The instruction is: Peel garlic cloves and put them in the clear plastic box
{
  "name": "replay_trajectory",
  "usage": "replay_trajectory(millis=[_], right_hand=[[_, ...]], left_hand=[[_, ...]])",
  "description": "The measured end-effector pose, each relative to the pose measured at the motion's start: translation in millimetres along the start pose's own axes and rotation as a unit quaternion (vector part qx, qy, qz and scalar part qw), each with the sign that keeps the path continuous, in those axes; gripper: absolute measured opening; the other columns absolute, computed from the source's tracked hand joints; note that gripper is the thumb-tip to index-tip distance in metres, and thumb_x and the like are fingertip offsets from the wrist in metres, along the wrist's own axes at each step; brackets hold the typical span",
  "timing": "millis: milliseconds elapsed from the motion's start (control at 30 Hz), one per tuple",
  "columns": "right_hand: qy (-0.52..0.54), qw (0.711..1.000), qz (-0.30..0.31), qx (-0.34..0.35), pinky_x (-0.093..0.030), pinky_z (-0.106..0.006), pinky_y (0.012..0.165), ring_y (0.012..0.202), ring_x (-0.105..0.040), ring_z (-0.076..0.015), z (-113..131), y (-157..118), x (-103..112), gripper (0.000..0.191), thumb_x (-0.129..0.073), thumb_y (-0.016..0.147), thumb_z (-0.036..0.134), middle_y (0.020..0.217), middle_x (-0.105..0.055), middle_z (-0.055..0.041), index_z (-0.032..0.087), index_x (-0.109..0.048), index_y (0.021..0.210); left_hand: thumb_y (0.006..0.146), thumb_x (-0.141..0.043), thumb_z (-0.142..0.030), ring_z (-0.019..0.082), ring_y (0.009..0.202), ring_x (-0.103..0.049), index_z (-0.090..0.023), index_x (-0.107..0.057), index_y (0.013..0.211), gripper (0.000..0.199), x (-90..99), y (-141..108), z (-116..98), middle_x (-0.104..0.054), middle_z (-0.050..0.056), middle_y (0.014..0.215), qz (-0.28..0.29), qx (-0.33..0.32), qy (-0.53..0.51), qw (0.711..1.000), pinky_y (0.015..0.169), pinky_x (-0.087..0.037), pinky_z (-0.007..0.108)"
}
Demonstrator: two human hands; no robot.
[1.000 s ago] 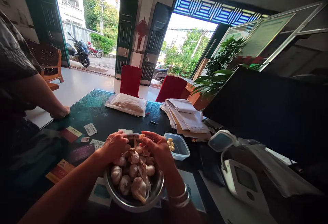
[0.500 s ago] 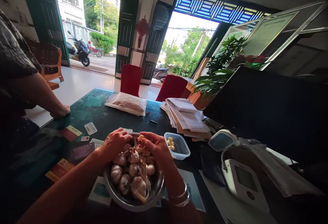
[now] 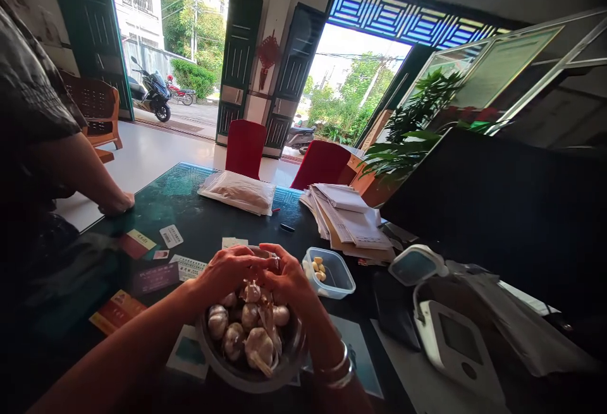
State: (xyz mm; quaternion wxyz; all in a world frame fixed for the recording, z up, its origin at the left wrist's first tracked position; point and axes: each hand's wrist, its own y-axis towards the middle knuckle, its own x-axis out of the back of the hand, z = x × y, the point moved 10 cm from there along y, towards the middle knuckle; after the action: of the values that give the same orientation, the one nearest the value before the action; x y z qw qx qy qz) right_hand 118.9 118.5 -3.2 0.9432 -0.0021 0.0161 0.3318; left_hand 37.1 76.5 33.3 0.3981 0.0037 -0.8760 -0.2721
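Observation:
A round metal bowl (image 3: pixel 251 383) full of garlic bulbs (image 3: pixel 259 346) stands on the dark glass-topped table. Over its far rim, my left hand (image 3: pixel 232 270) and my right hand (image 3: pixel 288 273) meet, their fingers curled together. What they pinch is hidden behind the fingers. Two silver bangles circle my right wrist. Just right of my right hand sits a clear plastic box (image 3: pixel 342 280) with several peeled cloves (image 3: pixel 319 267) in it.
Cards (image 3: pixel 156 278) lie at the left, a wrapped packet (image 3: pixel 237 191) and papers (image 3: pixel 346 212) farther back. At the right are a white device (image 3: pixel 458 344) and a dark monitor (image 3: pixel 497 212). A person's hand (image 3: pixel 116 204) rests on the table's left edge.
My hands have come together, with my left hand moved right to meet my right. The clove seen between my right fingertips is now out of sight. The whole view has shifted slightly.

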Motion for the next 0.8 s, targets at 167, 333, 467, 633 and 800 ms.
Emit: replay_trajectory(millis=[167,333,467,633,800], right_hand=[[0.011,1.0,0.001,0.006,-0.048,-0.026,0.061,0.068,-0.064,-0.0152,7,-3,-1,0.047,-0.074,0.066,0.026,0.083,-0.07,-0.0033,0.019,-0.053,0.108],[-0.02,0.998,-0.055,0.03,-0.044,-0.022,0.052,0.057,-0.058,-0.0116,15,-6,8,0.022,-0.069,0.072,0.03,0.072,-0.068,-0.002,0.015,-0.065,0.088],[-0.07,0.995,-0.058,0.036,-0.044,-0.023,0.052,0.058,-0.059,-0.0138,16,-9,7,0.02,-0.068,0.073,0.033,0.07,-0.069,-0.0036,0.015,-0.07,0.081],[-0.114,0.988,-0.047,0.098,-0.048,-0.025,0.059,0.069,-0.062,-0.0172,31,-12,-1,0.018,-0.067,0.074,0.032,0.079,-0.07,-0.0051,0.018,-0.074,0.083],[-0.107,0.984,-0.054,0.13,-0.048,-0.024,0.057,0.069,-0.061,-0.0168,38,-12,-2,0.013,-0.067,0.073,0.027,0.076,-0.068,-0.0047,0.019,-0.075,0.078]], left_hand=[[0.079,-0.061,-0.022,0.012,0.071,-0.06,-0.017,-0.065,0.077,0.007,9.2,-1,7,-0.067,0.002,0.081,-0.042,0.05,-0.036,0.997,0.067,-0.045,0.021],[0.07,-0.07,-0.029,0.009,0.06,-0.057,-0.017,-0.059,0.072,0.017,14.4,-6,19,-0.067,-0.003,0.072,-0.065,0.111,-0.04,0.991,0.058,-0.041,0.018],[0.068,-0.071,-0.032,0.008,0.053,-0.054,-0.017,-0.059,0.072,0.019,14.5,-6,20,-0.064,-0.005,0.061,-0.074,0.108,-0.028,0.991,0.055,-0.039,0.017],[0.066,-0.072,-0.028,0.006,0.051,-0.049,-0.017,-0.058,0.071,0.019,14.1,-6,18,-0.06,-0.007,0.057,-0.082,0.099,-0.021,0.991,0.053,-0.036,0.016],[0.064,-0.069,-0.02,0.006,0.051,-0.045,-0.016,-0.056,0.069,0.015,11.5,-6,16,-0.056,-0.008,0.056,-0.066,0.115,-0.028,0.991,0.05,-0.033,0.015]])
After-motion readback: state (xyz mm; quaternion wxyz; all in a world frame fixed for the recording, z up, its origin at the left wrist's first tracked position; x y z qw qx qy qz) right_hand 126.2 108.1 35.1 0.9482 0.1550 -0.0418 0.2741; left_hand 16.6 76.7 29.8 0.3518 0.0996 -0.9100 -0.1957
